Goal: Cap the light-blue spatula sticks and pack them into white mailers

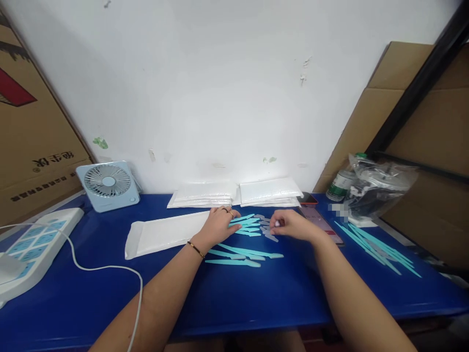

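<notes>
Teal sticks (pixel 250 229) are bunched mid-table, and the left hand (pixel 221 222) is resting on their left ends, fingers bent over them. Can't really tell if it's gripping or just holding them down. The right hand (pixel 291 225) is just right of the bunch, by some greyish pieces (pixel 270 234), with its fingers curled in narrow; no way to tell if anything's pinched in there.

A few loose sticks (pixel 232 262) lie on the near side of the bunch, and another pile (pixel 377 248) sits well over to the right on the blue table (pixel 264 298). There's a white pack (pixel 161 234) lying left of the sticks, partly behind the left hand, plus two stacks of similar ones, left stack (pixel 205 193) and right stack (pixel 271 188), at the far edge by the wall. Phone (pixel 322 225) is behind the right hand, fan (pixel 109 185) far left, bottle (pixel 338 186) far right.
</notes>
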### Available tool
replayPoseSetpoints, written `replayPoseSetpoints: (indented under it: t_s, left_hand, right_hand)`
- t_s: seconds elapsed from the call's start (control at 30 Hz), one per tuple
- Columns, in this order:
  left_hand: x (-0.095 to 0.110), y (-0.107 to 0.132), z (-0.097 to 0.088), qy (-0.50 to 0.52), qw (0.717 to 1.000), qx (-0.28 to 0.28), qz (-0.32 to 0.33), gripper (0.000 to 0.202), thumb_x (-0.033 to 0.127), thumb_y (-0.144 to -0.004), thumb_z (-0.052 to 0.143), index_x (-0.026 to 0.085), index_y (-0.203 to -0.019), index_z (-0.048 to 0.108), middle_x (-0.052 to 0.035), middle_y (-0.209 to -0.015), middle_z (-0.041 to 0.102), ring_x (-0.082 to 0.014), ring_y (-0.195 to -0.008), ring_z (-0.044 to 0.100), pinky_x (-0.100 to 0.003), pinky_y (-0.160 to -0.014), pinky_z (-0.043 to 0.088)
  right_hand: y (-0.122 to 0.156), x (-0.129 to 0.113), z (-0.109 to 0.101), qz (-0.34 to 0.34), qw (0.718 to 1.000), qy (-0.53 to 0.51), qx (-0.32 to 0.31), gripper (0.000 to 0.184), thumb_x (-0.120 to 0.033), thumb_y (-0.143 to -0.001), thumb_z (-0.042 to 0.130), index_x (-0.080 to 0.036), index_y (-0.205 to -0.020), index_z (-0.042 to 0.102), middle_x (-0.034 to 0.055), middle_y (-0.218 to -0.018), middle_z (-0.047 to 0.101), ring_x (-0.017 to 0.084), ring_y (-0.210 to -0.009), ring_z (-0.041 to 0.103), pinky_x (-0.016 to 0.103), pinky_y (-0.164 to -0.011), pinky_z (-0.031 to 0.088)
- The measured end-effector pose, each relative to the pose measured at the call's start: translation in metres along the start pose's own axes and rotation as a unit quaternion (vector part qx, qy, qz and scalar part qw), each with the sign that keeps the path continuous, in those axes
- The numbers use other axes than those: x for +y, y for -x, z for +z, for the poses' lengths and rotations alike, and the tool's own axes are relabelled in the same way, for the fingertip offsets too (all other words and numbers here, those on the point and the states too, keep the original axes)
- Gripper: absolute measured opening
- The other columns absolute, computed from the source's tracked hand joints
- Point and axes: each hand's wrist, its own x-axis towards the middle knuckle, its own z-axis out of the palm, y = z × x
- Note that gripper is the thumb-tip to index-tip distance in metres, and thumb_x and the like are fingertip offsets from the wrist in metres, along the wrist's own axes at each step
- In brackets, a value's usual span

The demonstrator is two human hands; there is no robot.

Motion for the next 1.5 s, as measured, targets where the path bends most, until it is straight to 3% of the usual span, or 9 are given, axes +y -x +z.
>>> replayPoseSetpoints:
  t_s: [0.1, 0.2, 0.37, 0.57, 0.83, 1.03, 1.27, 1.37, 1.5]
  left_hand:
    - [0.007, 0.004, -0.002, 0.035, 0.998, -0.047, 0.023, 0.024, 0.043, -0.085, 0.052, 0.024, -0.093, 0.063, -0.0001, -0.086, 0.062, -0.0178, -0.09, 0.055, -0.032, -0.082, 0.03]
    - [0.017, 0.009, -0.001, 0.054, 0.992, -0.091, 0.066, 0.027, 0.048, -0.083, 0.053, 0.024, -0.088, 0.064, 0.0002, -0.084, 0.063, -0.0171, -0.086, 0.057, -0.032, -0.081, 0.031]
    - [0.024, 0.009, 0.003, -0.008, 0.987, -0.124, 0.105, 0.025, 0.041, -0.087, 0.05, 0.021, -0.08, 0.063, -0.0015, -0.08, 0.065, -0.0172, -0.081, 0.058, -0.031, -0.077, 0.031]
    - [0.01, 0.001, -0.002, -0.057, 0.996, -0.046, 0.041, 0.028, 0.039, -0.09, 0.045, 0.02, -0.08, 0.063, -0.0019, -0.08, 0.066, -0.0175, -0.084, 0.058, -0.032, -0.073, 0.03]
    - [-0.001, -0.001, -0.005, -0.057, 0.998, -0.034, 0.011, 0.04, 0.036, -0.094, 0.035, 0.022, -0.073, 0.066, -0.0014, -0.08, 0.066, -0.0172, -0.083, 0.056, -0.033, -0.075, 0.03]
    - [-0.003, 0.004, -0.017, -0.029, 1.0, -0.012, -0.004, 0.032, 0.045, -0.084, 0.051, 0.027, -0.109, 0.062, -0.0038, -0.108, 0.063, -0.0218, -0.103, 0.053, -0.034, -0.085, 0.032]
    - [0.011, 0.015, -0.021, 0.044, 0.981, -0.168, 0.088, 0.022, 0.047, -0.073, 0.065, 0.027, -0.081, 0.069, 0.0038, -0.08, 0.068, -0.0137, -0.074, 0.06, -0.028, -0.079, 0.035]
    - [0.01, 0.014, -0.014, 0.027, 0.981, -0.173, 0.088, 0.017, 0.042, -0.077, 0.062, 0.027, -0.08, 0.07, 0.0044, -0.075, 0.069, -0.0133, -0.069, 0.061, -0.027, -0.074, 0.036]
    - [0.003, 0.004, -0.008, -0.025, 0.996, -0.079, 0.044, 0.023, 0.037, -0.086, 0.052, 0.025, -0.079, 0.07, 0.0002, -0.083, 0.072, -0.0173, -0.081, 0.062, -0.03, -0.076, 0.035]
  right_hand:
    - [0.005, -0.013, 0.006, -0.026, 0.992, 0.032, -0.122, 0.022, -0.035, -0.057, 0.077, -0.02, -0.07, 0.07, 0.0008, -0.069, 0.063, 0.015, -0.062, 0.054, 0.023, -0.053, 0.036]
    - [0.006, -0.021, 0.014, -0.018, 0.983, 0.082, -0.166, 0.016, -0.027, -0.054, 0.078, -0.02, -0.065, 0.069, -0.0012, -0.063, 0.061, 0.013, -0.055, 0.051, 0.023, -0.049, 0.032]
    - [0.002, -0.018, 0.015, -0.062, 0.99, 0.092, -0.086, 0.008, -0.026, -0.067, 0.069, -0.02, -0.07, 0.065, 0.0004, -0.071, 0.061, 0.014, -0.062, 0.053, 0.023, -0.054, 0.034]
    - [-0.007, -0.004, 0.008, -0.038, 0.988, 0.136, 0.058, 0.007, -0.025, -0.074, 0.064, -0.019, -0.072, 0.063, 0.0027, -0.077, 0.06, 0.015, -0.069, 0.053, 0.024, -0.06, 0.035]
    - [-0.015, 0.004, 0.012, -0.045, 0.99, 0.118, 0.054, 0.011, -0.028, -0.075, 0.063, -0.018, -0.072, 0.063, 0.0023, -0.077, 0.06, 0.014, -0.067, 0.053, 0.023, -0.059, 0.035]
    - [-0.01, -0.004, 0.01, -0.015, 0.994, 0.063, 0.086, 0.029, -0.04, -0.067, 0.07, -0.019, -0.086, 0.067, 0.0028, -0.077, 0.061, 0.015, -0.065, 0.052, 0.024, -0.057, 0.037]
    - [-0.001, -0.04, 0.037, -0.106, 0.985, 0.068, -0.122, 0.017, -0.034, -0.067, 0.071, -0.02, -0.076, 0.066, 0.0008, -0.075, 0.062, 0.013, -0.063, 0.052, 0.023, -0.054, 0.035]
    - [-0.003, -0.04, 0.041, -0.103, 0.986, 0.089, -0.101, 0.007, -0.026, -0.072, 0.065, -0.019, -0.075, 0.064, 0.0008, -0.073, 0.061, 0.012, -0.061, 0.051, 0.022, -0.053, 0.034]
    - [-0.004, -0.029, 0.027, -0.098, 0.99, 0.097, -0.007, 0.007, -0.024, -0.077, 0.059, -0.019, -0.075, 0.062, 0.0025, -0.074, 0.061, 0.014, -0.066, 0.052, 0.023, -0.057, 0.035]
